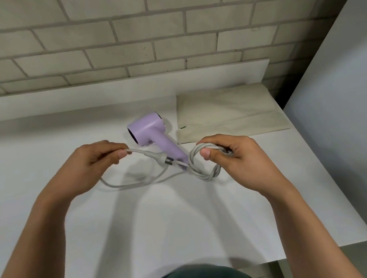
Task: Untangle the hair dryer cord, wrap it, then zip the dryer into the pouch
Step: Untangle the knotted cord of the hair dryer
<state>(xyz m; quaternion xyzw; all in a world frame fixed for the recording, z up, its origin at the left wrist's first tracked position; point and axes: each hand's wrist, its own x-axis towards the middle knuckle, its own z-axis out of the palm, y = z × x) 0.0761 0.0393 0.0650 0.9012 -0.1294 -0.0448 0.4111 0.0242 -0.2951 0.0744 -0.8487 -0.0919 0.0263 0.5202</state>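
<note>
A lilac hair dryer [152, 132] lies on the white table [43, 153], its handle pointing toward me. Its grey cord [135, 184] runs in a slack loop on the table below the handle. My right hand [232, 158] grips a bundle of coiled cord loops [204, 173] just right of the handle's end. My left hand [90, 164] pinches the cord just behind the plug [160, 160], which points right toward the coil. A beige fabric pouch [227, 111] lies flat behind my right hand, its zip side facing the dryer.
A brick wall rises behind a raised white ledge [116, 91] at the table's back. A pale panel [343, 99] stands just past the table's right edge. The table's front edge is close to my body.
</note>
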